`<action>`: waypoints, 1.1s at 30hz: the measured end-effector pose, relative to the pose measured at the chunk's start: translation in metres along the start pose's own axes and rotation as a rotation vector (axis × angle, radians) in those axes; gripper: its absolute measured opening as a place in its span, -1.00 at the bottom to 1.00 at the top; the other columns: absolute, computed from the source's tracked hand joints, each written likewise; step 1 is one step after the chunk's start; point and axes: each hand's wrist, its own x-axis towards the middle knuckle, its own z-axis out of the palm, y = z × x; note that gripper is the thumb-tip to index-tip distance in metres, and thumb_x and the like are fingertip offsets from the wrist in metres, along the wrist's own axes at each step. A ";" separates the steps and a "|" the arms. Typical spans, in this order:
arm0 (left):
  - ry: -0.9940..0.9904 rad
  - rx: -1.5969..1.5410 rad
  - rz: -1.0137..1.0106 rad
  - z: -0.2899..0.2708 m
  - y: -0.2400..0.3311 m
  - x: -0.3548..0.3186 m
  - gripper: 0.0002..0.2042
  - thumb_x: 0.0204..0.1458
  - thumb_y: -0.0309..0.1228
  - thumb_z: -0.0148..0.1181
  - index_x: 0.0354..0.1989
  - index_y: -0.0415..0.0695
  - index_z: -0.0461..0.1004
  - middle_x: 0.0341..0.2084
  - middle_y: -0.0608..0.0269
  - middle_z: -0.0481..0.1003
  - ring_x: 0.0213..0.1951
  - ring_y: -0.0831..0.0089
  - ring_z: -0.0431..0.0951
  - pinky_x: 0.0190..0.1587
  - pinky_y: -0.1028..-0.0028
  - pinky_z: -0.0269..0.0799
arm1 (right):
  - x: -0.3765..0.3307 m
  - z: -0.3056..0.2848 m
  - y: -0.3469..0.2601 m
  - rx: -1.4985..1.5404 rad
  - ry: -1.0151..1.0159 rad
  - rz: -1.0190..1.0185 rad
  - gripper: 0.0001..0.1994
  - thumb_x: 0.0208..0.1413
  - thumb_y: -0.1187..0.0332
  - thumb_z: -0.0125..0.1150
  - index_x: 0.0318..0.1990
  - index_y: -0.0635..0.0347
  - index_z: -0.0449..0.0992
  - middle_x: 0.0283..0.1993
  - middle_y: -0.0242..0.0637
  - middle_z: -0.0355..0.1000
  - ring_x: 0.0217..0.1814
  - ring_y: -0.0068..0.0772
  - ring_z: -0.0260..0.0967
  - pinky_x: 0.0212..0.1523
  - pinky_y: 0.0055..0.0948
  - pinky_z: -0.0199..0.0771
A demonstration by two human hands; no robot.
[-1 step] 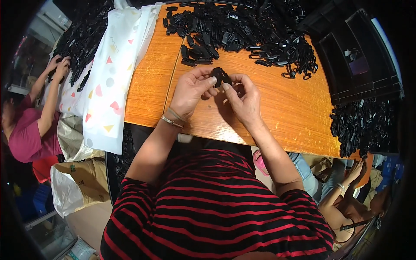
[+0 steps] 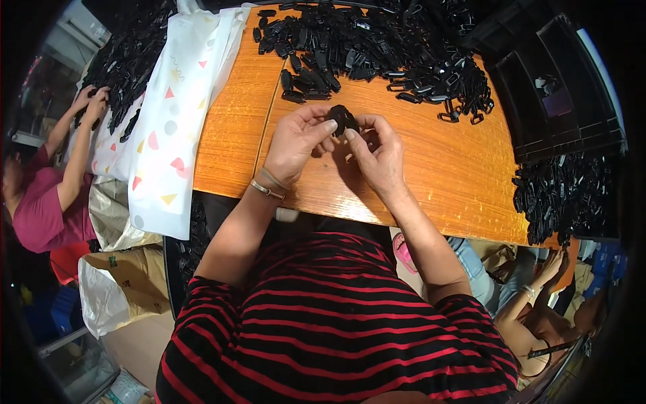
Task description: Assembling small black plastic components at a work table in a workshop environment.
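Above the near part of the wooden table, my left hand (image 2: 299, 138) pinches a small black plastic part (image 2: 340, 119) between thumb and fingers. My right hand (image 2: 380, 151) closes its thumb and fingertips on the right side of the same dark cluster. Whether this is one part or two fitted together I cannot tell, as fingers cover much of it. Beyond my hands lies a heap of solid, elongated black plastic parts (image 2: 323, 47). To its right are black open-framed pieces (image 2: 457, 87), shaped like small loops.
Patterned white sheeting (image 2: 161, 128) drapes over the table's left side. A black crate (image 2: 565, 87) stands at the right, with more black parts (image 2: 558, 195) beside it. Co-workers' hands (image 2: 93, 104) are at a left pile and at the lower right. An open sack (image 2: 128, 289) stands below left.
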 end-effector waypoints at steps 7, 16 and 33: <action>-0.024 -0.011 0.075 -0.005 -0.007 -0.001 -0.73 0.11 -0.49 0.20 -0.02 -0.25 0.43 -0.36 0.35 0.52 -0.55 0.75 0.41 -0.54 0.76 0.25 | 0.002 0.006 -0.003 -0.063 -0.010 -0.046 -0.83 0.10 0.51 0.26 -0.17 0.31 0.47 -0.40 -0.37 0.47 -0.46 -0.66 0.45 -0.48 -0.66 0.44; 0.029 -0.018 0.172 0.008 -0.015 -0.014 -0.70 0.14 -0.55 0.15 0.06 -0.25 0.44 -0.40 0.38 0.49 -0.53 0.75 0.38 -0.47 0.73 0.30 | -0.001 0.011 -0.011 -0.287 0.077 -0.295 -0.79 -0.04 0.50 0.36 -0.23 0.30 0.50 -0.41 -0.28 0.40 -0.52 -0.52 0.42 -0.53 -0.56 0.41; -0.089 0.433 0.610 0.022 0.028 -0.053 -0.89 0.17 -0.57 -0.02 -0.28 -0.26 0.47 -0.37 0.32 0.39 -0.37 0.63 0.33 -0.29 0.65 0.26 | -0.023 0.017 -0.032 0.127 -0.197 -0.367 -0.56 0.22 0.29 0.14 0.16 0.37 0.29 0.13 -0.04 0.34 0.08 -0.18 0.39 0.04 -0.38 0.40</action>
